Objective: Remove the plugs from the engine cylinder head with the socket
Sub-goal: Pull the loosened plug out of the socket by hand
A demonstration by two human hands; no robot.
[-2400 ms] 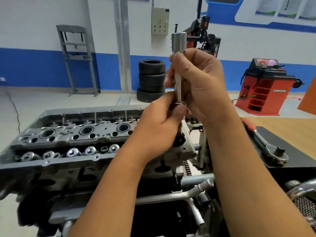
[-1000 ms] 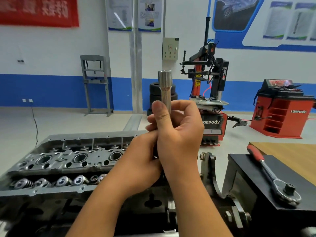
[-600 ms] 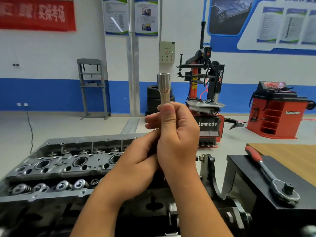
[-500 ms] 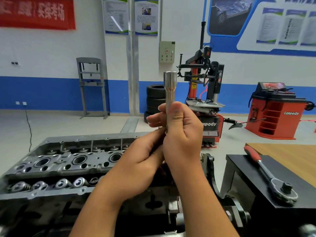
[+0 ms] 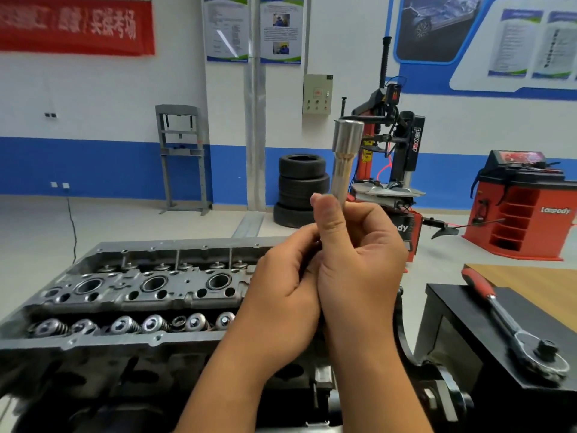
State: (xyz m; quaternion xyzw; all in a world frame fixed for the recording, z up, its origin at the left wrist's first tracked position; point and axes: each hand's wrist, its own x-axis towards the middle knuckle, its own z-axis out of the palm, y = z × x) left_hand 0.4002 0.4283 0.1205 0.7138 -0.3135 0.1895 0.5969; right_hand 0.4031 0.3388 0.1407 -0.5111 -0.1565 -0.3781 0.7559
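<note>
**Socket held upright in both hands, above the cylinder head**

Socket [image 5: 343, 157]: long, polished steel, round. Long axis near vertical, tilted slightly left at the bottom. Wide end points up, narrower shank runs down into the hands. No marking readable on it.

Right hand [image 5: 359, 260]: fingers curled round the shank, thumb pressed up along it. Left hand [image 5: 281, 285]: curled against the right one, gripping at the lower end of the socket; what it holds there is hidden.

Cylinder head [image 5: 131, 295]: left of and below the hands, grey cast metal, rough texture. Three round plug wells in a row along the middle; a row of coiled valve springs with shiny caps along the near edge. The area under the hands is covered, can't tell the fourth well.

Ratchet wrench [image 5: 512, 323]: right of the hands, flat on a black desk [image 5: 462, 310], red grip pointing away, chrome head nearest, well apart from both hands.

Behind the hands: stack of black tyres [image 5: 301, 189], tyre changer [image 5: 399, 145] marked "power", red cabinet [image 5: 527, 207] marked "Lanpody" or similar, blurred. Red banner [image 5: 71, 26] on the wall with white characters, not legible.
</note>
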